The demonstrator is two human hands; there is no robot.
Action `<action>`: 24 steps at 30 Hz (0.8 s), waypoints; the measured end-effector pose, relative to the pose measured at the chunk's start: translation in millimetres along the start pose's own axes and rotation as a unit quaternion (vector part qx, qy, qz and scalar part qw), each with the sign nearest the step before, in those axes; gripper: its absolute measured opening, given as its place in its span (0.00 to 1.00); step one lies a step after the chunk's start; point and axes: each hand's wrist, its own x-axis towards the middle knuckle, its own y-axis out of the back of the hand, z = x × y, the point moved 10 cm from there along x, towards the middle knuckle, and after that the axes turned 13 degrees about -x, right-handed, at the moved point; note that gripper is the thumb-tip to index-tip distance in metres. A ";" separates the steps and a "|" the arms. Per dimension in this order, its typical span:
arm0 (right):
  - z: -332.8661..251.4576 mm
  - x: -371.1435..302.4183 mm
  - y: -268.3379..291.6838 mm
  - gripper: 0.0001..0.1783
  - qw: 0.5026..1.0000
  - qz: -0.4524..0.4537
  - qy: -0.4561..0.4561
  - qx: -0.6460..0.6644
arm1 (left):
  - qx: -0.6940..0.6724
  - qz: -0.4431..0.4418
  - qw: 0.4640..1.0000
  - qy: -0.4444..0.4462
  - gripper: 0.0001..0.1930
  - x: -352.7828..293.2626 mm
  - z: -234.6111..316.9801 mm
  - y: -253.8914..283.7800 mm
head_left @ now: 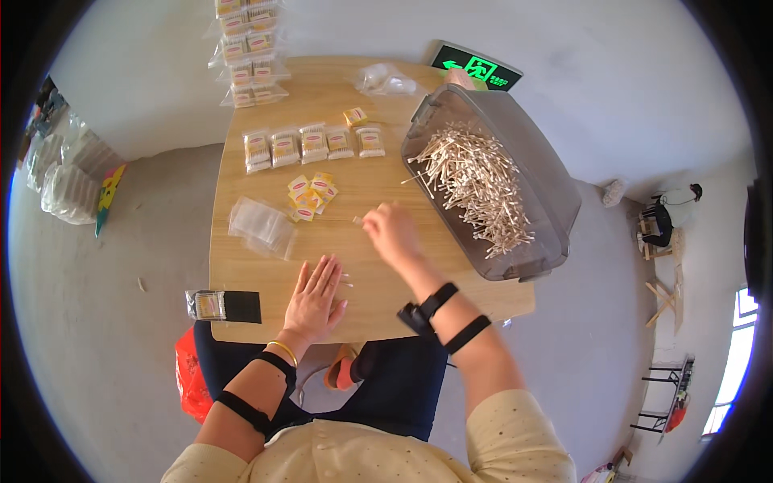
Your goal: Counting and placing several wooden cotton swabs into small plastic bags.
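My left hand (316, 299) lies flat near the table's front edge, fingers stretched out. Beside its index finger, white ends of cotton swabs (347, 280) show; the hand hides the rest. Further right, my right hand (392, 233) is held with its fingers pinched together. A small pale end, looking like that of a cotton swab (357, 220), sticks out past those fingertips. A grey plastic bin (554, 225) stands tilted at the right, with a large heap of loose cotton swabs (475, 185) inside. Yellow-and-white printed cards (311, 196) lie in a loose pile beyond my left hand.
Clear plastic bags (262, 228) lie at the left. Behind them stands a row of filled swab packets (312, 143), with a small card stack (355, 117) nearby. More packets (248, 48) are stacked at the far left. A packet on a black pad (233, 306) sits at the front-left edge.
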 end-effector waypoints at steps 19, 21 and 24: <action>131.8 38.4 25.1 0.16 0.944 0.015 -0.219 -0.246 | 0.008 -0.005 1.000 -0.002 0.37 1.4 3.1 -0.7; 127.0 40.7 22.4 0.11 0.942 0.048 -0.203 -0.263 | -0.002 -0.004 1.000 -0.001 0.37 1.7 4.1 0.6; 101.0 49.8 4.9 0.07 0.988 0.024 -0.096 -0.117 | -0.004 -0.005 1.000 0.004 0.37 0.1 3.7 3.5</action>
